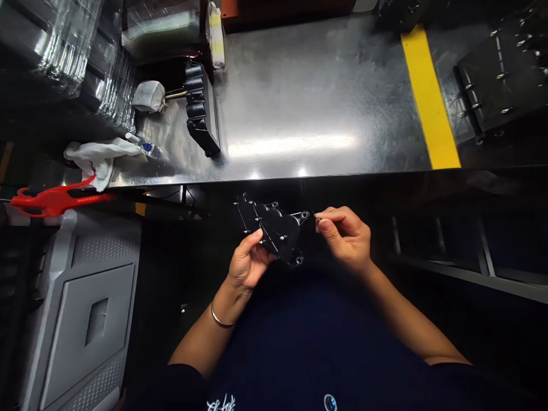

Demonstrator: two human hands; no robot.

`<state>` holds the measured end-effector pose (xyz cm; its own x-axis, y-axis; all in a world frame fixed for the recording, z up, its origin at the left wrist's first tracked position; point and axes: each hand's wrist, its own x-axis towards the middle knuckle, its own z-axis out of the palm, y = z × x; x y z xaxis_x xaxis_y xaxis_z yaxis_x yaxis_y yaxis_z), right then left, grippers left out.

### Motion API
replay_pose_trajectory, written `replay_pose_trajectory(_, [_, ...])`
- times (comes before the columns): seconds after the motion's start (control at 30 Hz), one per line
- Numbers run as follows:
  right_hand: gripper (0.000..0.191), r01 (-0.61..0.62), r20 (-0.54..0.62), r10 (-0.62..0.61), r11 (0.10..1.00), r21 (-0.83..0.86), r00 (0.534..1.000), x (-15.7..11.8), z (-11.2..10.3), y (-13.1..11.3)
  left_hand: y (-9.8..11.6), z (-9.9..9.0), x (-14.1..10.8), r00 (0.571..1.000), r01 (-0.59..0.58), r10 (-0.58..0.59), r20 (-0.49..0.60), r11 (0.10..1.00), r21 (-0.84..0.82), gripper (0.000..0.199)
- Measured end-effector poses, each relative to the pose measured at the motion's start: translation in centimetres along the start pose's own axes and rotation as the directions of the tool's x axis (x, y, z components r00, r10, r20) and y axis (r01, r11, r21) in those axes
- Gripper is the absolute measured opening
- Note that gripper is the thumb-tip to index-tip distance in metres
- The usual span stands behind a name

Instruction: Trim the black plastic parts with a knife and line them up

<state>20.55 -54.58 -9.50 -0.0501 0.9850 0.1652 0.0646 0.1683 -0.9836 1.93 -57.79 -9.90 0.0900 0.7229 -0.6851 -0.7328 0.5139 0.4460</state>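
The single camera, head-worn, faces forward and steeply down, the left hand (248, 261) and right hand (349, 237) at close range below it and the metal bench (308, 85) beyond.

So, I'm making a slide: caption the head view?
Left hand holds a black part, right hand pinches a tiny piece, by a metal bench.

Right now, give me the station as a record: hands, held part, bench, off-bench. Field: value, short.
left hand: left hand grips black part, thumb on its face
right hand: right hand pinches small piece, too small to identify, beside the part's right end
part: studded with small metal fasteners
bench: metal bench, yellow strip toward the right
bench left: ribbed black block, crumpled white material
bench right: dark unit
off-bench left: grey container
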Motion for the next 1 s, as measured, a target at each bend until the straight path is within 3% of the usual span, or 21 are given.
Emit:
replay_pose_trajectory(0.17, [0.014,0.017,0.035,-0.016,0.998,-0.052,0.999,0.4,0.4,0.6,0.0,-0.4,0.0,0.999,-0.003,0.002,0.041,1.0,0.019,0.018])
replay_pose_trajectory(0.27, [0.019,-0.009,0.068,0.019,0.99,-0.143,0.998,0.8,-0.1,1.2,0.5,-0.7,-0.8,0.976,0.024,-0.047,0.214,0.994,0.107,0.026])
replay_pose_trajectory(0.37, [0.024,0.031,0.211,0.011,0.98,-0.195,0.978,0.8,-1.2,0.4,1.4,-1.0,-1.5,0.922,-0.037,-0.066,0.383,0.966,0.256,0.031])
replay_pose_trajectory(0.43, [0.028,0.167,0.385,-0.091,0.971,-0.171,0.919,0.8,-2.0,-0.6,2.0,-1.3,-1.4,0.91,-0.094,-0.048,0.411,0.943,0.32,0.034])
replay_pose_trajectory(0.57, [0.044,0.425,0.642,-0.301,0.904,-0.042,0.705,0.8,-2.9,-2.5,2.8,-1.9,-0.5,0.896,-0.155,-0.033,0.442,0.911,0.382,0.041])
replay_pose_trajectory(0.63, [0.055,0.47,0.697,-0.306,0.881,-0.051,0.648,0.8,-2.9,-2.8,2.6,-2.0,-0.3,0.894,-0.146,-0.046,0.446,0.911,0.386,0.037])
replay_pose_trajectory(0.7, [0.054,0.496,0.72,-0.31,0.867,-0.055,0.621,0.8,-2.9,-2.7,2.2,-1.9,-0.2,0.895,-0.108,-0.069,0.441,0.925,0.365,0.033])
replay_pose_trajectory(0.87, [0.049,0.545,0.699,-0.378,0.838,-0.02,0.607,1.2,-3.0,-2.4,1.2,-1.6,-0.3,0.901,-0.057,-0.078,0.427,0.954,0.294,0.036])
replay_pose_trajectory(1.0, [0.042,0.575,0.633,-0.395,0.812,-0.098,0.665,1.5,-2.9,-2.5,1.1,-1.5,-0.1,0.925,-0.052,-0.06,0.374,0.957,0.284,0.036])
